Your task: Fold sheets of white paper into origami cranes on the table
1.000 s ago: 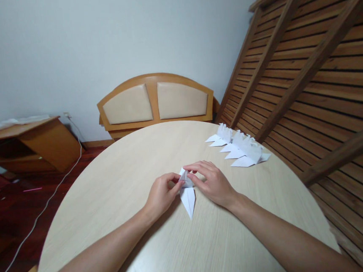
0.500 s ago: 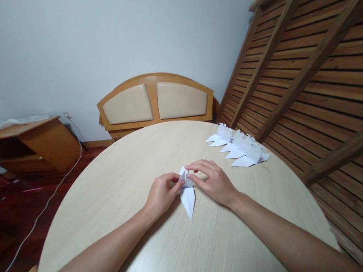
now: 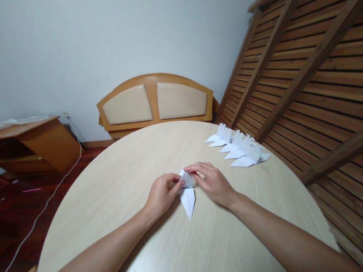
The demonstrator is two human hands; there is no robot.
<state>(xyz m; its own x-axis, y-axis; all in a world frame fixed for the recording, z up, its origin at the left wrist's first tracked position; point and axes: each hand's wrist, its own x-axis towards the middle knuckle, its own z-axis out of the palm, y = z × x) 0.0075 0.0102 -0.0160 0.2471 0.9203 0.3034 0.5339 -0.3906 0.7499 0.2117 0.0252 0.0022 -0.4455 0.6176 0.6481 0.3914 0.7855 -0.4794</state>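
Note:
A partly folded white paper crane (image 3: 188, 199) is between my hands near the middle of the round table (image 3: 132, 157). One long pointed flap of it reaches toward me. My left hand (image 3: 163, 191) pinches its left side between thumb and fingers. On the other side, my right hand (image 3: 213, 182) has its fingertips on the upper tip and upper right edge, with the thumb close under the index finger. The fingers partly cover the upper folds.
Several finished white paper cranes (image 3: 244, 149) stand in a row at the table's right edge. A slatted wooden frame (image 3: 316, 82) leans beside them. Beyond the table is a padded headboard (image 3: 154, 100). A wooden cabinet (image 3: 45, 143) and a white cable (image 3: 39, 216) are on the left.
My right hand's fingers have shifted slightly left along the top of the paper, and the small upper flap looks more spread out. My left hand keeps its pinch in place.

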